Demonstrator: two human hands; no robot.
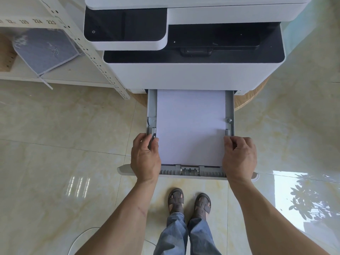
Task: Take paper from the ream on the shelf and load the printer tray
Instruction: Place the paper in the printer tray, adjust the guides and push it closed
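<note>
A white printer stands ahead with its grey paper tray pulled out toward me. A stack of white paper lies flat inside the tray. My left hand grips the tray's left side, fingers curled around the left paper guide. My right hand holds the tray's right side, fingertips at the paper's right edge near the right guide. The ream on the shelf is not visible.
A white perforated metal shelf stands at the left with a grey cloth bag on it. The printer rests on a round wooden stand. Glossy tiled floor surrounds me; my sandalled feet are below the tray.
</note>
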